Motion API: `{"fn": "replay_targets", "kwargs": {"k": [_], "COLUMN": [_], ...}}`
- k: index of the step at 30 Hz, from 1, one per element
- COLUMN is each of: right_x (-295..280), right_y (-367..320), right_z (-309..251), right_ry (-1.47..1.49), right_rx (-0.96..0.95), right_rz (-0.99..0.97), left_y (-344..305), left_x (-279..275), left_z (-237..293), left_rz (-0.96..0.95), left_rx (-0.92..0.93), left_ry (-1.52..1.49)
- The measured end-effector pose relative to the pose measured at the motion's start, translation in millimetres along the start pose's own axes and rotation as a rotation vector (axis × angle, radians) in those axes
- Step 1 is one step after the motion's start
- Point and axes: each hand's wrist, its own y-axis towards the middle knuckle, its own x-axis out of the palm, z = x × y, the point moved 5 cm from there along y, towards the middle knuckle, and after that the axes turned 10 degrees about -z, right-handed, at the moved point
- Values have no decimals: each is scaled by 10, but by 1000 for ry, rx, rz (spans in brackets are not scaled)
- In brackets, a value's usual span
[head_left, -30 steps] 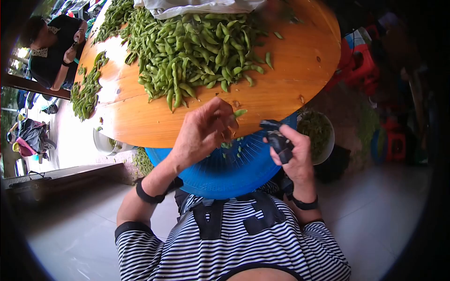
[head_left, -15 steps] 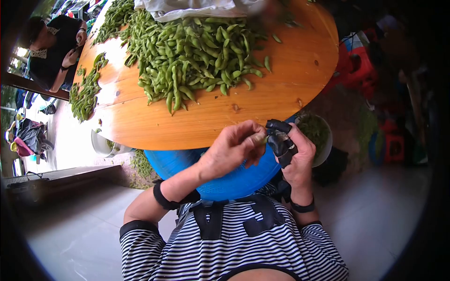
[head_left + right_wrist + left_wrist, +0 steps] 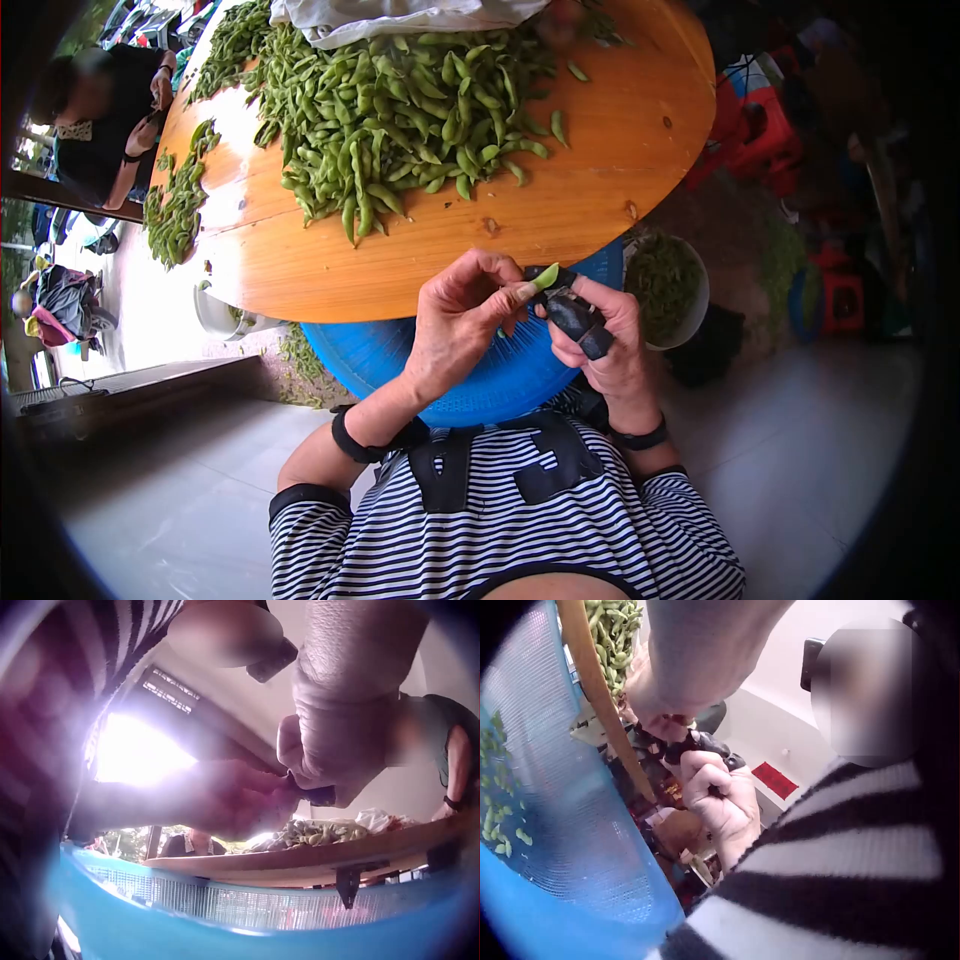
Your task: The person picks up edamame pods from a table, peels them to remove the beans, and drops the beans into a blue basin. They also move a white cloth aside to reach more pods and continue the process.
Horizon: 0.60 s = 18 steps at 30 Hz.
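My left hand (image 3: 452, 318) pinches a green soybean pod (image 3: 546, 277) between thumb and fingers, its upper end sticking out. Right against it is my right hand (image 3: 612, 335), its thumb and forefinger in black coverings (image 3: 575, 316), bent around the pod's end. The left wrist view shows the right hand (image 3: 721, 793) with its other fingers curled in, meeting the left fingertips. In the right wrist view both hands overlap and the pod is hidden. Below them is a blue mesh basket (image 3: 480, 390), with shelled green beans (image 3: 501, 791) in it.
A large heap of soybean pods (image 3: 400, 120) covers much of the wooden table (image 3: 590, 200), beside a white cloth (image 3: 400, 18). Smaller pods lie at the left. Under the table's edge stand a white bucket (image 3: 700, 300) and another at left. Across the table sits a person (image 3: 95, 130).
The left hand came from the table's edge with a pod and moved right to meet the right hand. Both hands then shifted slightly left, and the pod now points upward between them.
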Motion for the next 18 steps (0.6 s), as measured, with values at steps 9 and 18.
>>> {"fn": "replay_targets", "kwargs": {"k": [9, 18], "right_x": [23, -32], "right_y": [46, 5], "right_z": [21, 4], "right_ry": [-136, -89], "right_rx": [-125, -71], "right_rz": [-43, -73], "left_y": [-116, -33], "left_x": [74, 74], "left_z": [39, -226], "left_rz": [79, -187], "left_rx": [302, -163], "left_ry": [269, -671]}}
